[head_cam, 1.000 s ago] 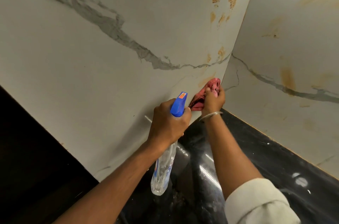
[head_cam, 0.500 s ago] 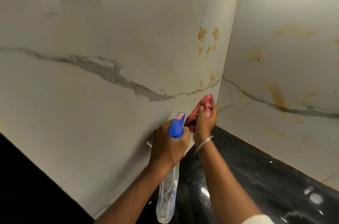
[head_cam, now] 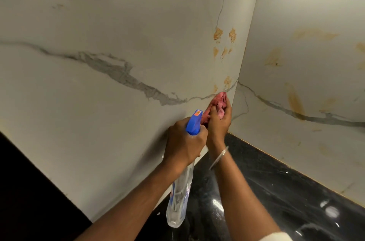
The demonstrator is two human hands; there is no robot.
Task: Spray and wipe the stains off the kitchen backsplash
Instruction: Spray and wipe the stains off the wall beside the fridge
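Two hands work close together near the wall corner. The left hand (head_cam: 183, 142) wraps tight around the neck of the spray bottle (head_cam: 180, 191), which looks light, smooth and maybe slippery, hanging down above the black counter (head_cam: 276, 191). The right hand (head_cam: 218, 120), arm reaching up, squeezes the soft pink cloth (head_cam: 218, 99) against the backsplash (head_cam: 118, 23), just under the orange stains (head_cam: 224, 43).

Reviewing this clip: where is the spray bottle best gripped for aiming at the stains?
At the neck just under the blue trigger head, from behind, as the left hand grips the spray bottle now: the clear body hangs below and the nozzle faces the backsplash.
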